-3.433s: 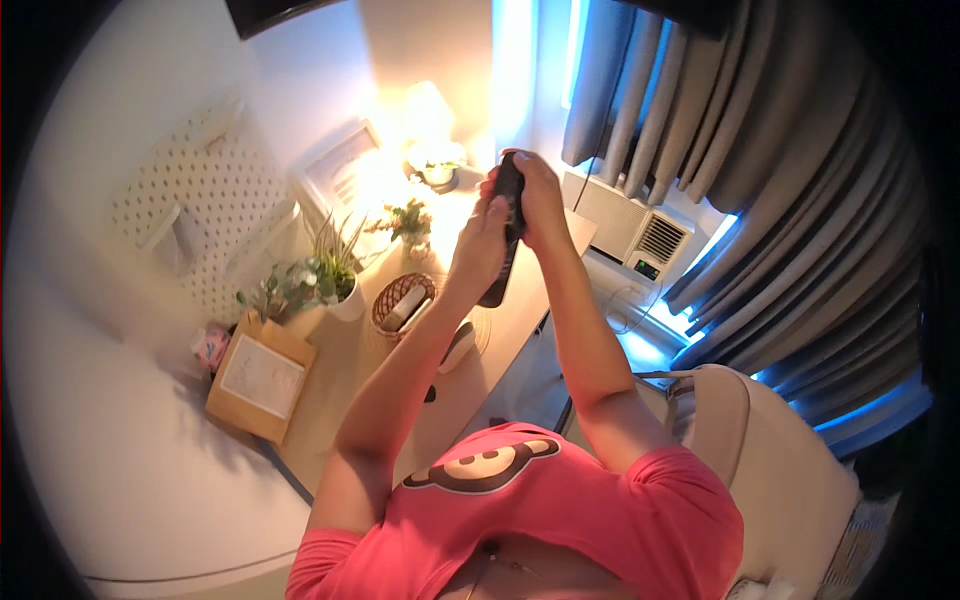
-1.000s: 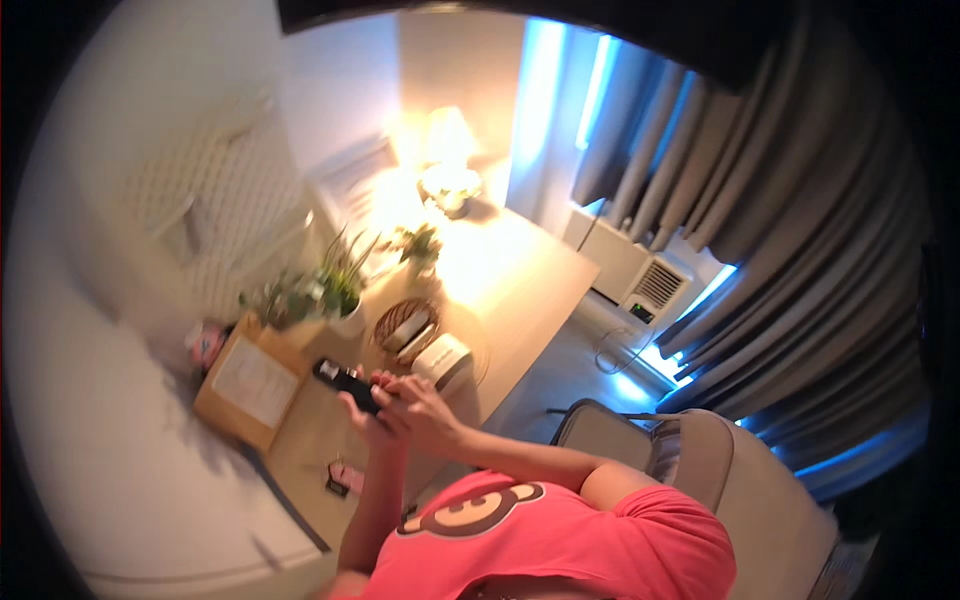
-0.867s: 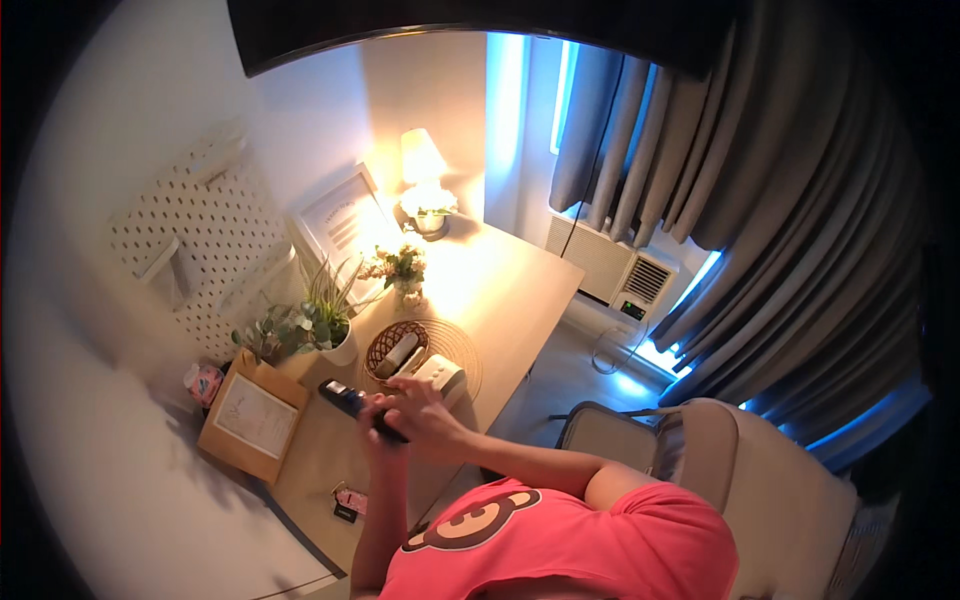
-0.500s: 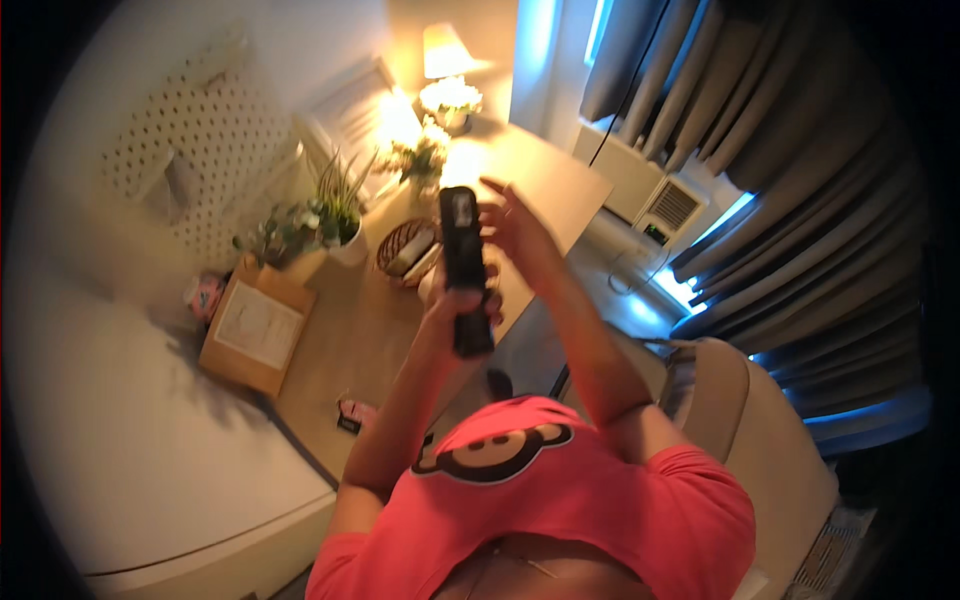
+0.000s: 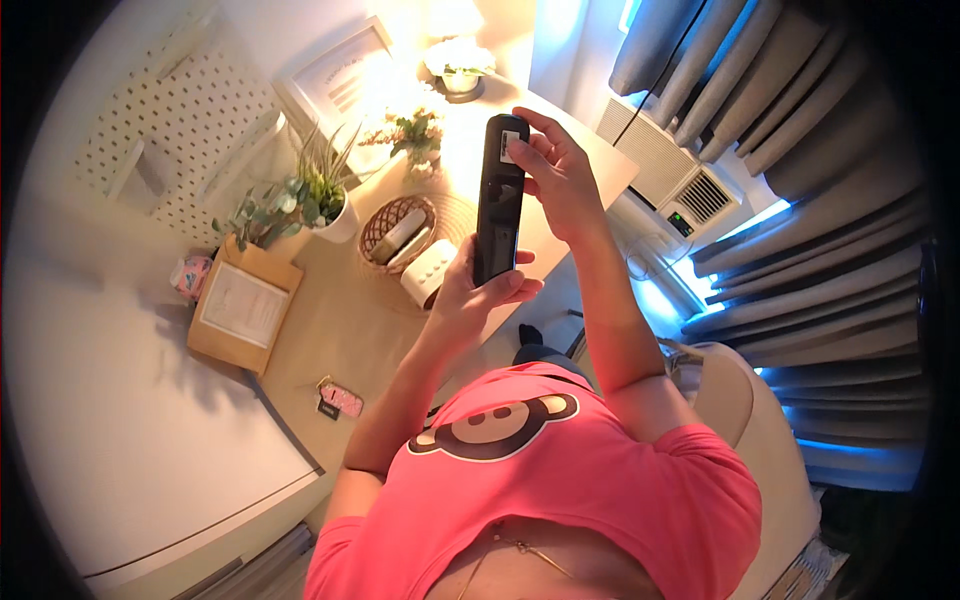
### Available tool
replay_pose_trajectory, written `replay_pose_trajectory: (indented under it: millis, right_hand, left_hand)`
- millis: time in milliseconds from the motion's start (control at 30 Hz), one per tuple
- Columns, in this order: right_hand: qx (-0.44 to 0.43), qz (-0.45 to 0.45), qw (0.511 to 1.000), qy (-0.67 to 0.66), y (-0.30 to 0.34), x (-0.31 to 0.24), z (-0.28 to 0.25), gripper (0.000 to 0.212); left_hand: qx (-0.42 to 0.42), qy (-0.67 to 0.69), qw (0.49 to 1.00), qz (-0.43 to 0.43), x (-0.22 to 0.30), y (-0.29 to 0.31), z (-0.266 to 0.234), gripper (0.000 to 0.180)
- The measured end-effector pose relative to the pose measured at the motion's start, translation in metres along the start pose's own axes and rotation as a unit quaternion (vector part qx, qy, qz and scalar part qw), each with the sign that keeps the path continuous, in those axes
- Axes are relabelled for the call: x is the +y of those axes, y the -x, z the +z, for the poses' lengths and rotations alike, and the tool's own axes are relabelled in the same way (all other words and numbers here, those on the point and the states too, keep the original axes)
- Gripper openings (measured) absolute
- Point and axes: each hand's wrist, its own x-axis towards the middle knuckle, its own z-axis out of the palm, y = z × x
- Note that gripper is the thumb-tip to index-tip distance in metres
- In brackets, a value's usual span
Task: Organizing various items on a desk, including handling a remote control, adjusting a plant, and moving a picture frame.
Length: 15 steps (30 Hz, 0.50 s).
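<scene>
A long, narrow, glossy black object (image 5: 499,205) with rounded ends is held up in front of me, its kind not plain to see. My left hand (image 5: 480,290) is closed round its lower end, the thumb lying across the front. At the upper end, my right hand (image 5: 556,168) pinches it from the right, with the thumb by a white label (image 5: 510,147). Behind my left hand, a small white box-shaped thing (image 5: 428,273) sits on the wooden desk (image 5: 335,300), partly hidden. Next to it a woven basket (image 5: 378,243) holds pale items.
A potted plant (image 5: 340,222), flowers (image 5: 415,135) and a lit lamp (image 5: 450,18) stand along the desk's back. A brown box with a white sheet (image 5: 243,305) and a pink key holder (image 5: 341,400) lie left. A beige chair (image 5: 765,430) is at right.
The black object has been raised and shifted slightly right, its glossy face now showing clearly. My right hand has gone from fingers spread beside it to gripping its upper end.
</scene>
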Motion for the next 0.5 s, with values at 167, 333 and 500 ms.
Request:
replay_pose_trajectory:
  millis: [167,333,500]
  right_hand:
    - [-0.013,-0.032,0.999,0.043,-0.044,-0.016,-0.043,0.044]
    - [-0.107,0.002,0.955,-0.275,-0.092,-0.027,-0.081,0.041]
    - [-0.24,0.029,0.848,-0.472,-0.125,-0.042,-0.095,0.055]
  left_hand:
    - [0.036,-0.022,0.998,0.04,-0.006,-0.061,0.035,0.039]
    - [-0.011,0.093,0.995,0.045,-0.006,-0.112,0.06,0.038]
    - [-0.069,0.153,0.985,0.042,0.005,-0.143,0.085,0.044]
